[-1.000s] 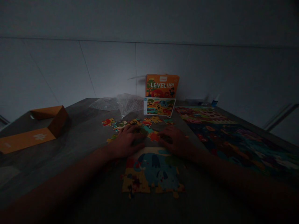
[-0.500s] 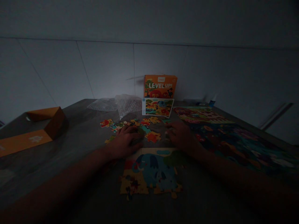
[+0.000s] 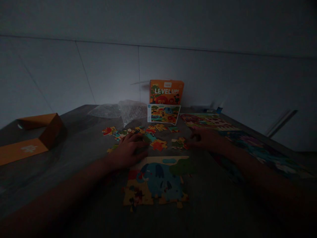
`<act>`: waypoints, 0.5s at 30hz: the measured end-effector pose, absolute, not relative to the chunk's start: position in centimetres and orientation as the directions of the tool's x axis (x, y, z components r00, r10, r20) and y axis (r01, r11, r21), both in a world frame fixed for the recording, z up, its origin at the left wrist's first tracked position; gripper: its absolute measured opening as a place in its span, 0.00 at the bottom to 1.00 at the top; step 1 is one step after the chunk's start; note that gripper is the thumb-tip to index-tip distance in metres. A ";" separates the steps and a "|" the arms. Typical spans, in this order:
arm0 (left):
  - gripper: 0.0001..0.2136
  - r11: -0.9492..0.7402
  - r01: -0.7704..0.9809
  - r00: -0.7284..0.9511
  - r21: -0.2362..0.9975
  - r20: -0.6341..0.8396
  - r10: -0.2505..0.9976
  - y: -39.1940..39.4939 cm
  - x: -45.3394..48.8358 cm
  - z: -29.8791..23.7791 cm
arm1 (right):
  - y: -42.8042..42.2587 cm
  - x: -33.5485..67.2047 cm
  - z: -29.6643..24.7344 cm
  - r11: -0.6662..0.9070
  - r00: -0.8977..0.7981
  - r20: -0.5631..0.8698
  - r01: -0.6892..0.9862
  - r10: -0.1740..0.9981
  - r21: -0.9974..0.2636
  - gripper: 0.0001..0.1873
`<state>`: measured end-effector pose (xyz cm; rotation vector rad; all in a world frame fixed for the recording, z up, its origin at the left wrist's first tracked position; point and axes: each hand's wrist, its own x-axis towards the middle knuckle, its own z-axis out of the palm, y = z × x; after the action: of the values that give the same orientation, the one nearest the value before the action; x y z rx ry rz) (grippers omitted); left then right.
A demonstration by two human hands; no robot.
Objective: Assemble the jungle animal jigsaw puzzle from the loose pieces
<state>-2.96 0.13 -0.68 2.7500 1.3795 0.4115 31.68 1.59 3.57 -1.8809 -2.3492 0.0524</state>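
Observation:
The scene is very dark. My left hand lies flat, fingers spread, on loose puzzle pieces just above a partly joined elephant puzzle. My right hand rests to the right of the loose pieces, its fingertips beside a small cluster of pieces; its fingers look curled, and I cannot see whether they hold a piece. An orange and red piece lies between my hands.
An orange "LEVEL UP!" box stands at the back with a picture card leaning on it. Clear plastic bags lie to its left. An open orange box sits far left. Finished puzzles cover the table's right side.
My right hand has slid to the right, off the loose pieces near the elephant puzzle, uncovering a small cluster of pieces. My left hand has stayed put. The view has shifted slightly.

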 end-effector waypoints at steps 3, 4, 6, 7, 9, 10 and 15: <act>0.19 -0.599 0.786 0.564 0.150 0.222 0.795 0.1 -3.0 -0.8 | 1.3 31.4 3.2 0.228 -0.234 -0.010 0.956 0.972 -0.186 0.25; 0.19 -0.602 0.785 0.566 0.149 0.223 0.793 0.2 -3.0 -0.8 | 1.2 31.3 3.0 0.222 -0.231 -0.019 0.952 0.973 -0.212 0.25; 0.19 -0.608 0.780 0.572 0.149 0.226 0.789 0.2 -3.0 -0.8 | 1.2 31.0 2.9 0.216 -0.228 -0.023 0.944 0.973 -0.249 0.26; 0.19 -0.611 0.777 0.575 0.150 0.226 0.786 0.3 -3.0 -0.8 | 1.1 30.9 2.8 0.216 -0.231 -0.030 0.941 0.972 -0.262 0.26; 0.19 -0.611 0.776 0.575 0.156 0.222 0.788 0.3 -3.0 -0.7 | 1.1 30.7 2.8 0.216 -0.235 -0.037 0.936 0.971 -0.277 0.26; 0.19 -0.606 0.779 0.570 0.161 0.221 0.791 0.3 -3.0 -0.7 | 1.1 30.7 2.8 0.215 -0.235 -0.039 0.935 0.971 -0.280 0.25; 0.19 -0.606 0.775 0.567 0.177 0.228 0.791 0.2 -3.0 -0.6 | 1.2 30.7 2.5 0.251 -0.263 -0.010 0.930 0.965 -0.270 0.25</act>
<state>-2.95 0.19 -0.64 2.7299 1.3661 0.4425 30.70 1.22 2.48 -1.8016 -2.3553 0.3323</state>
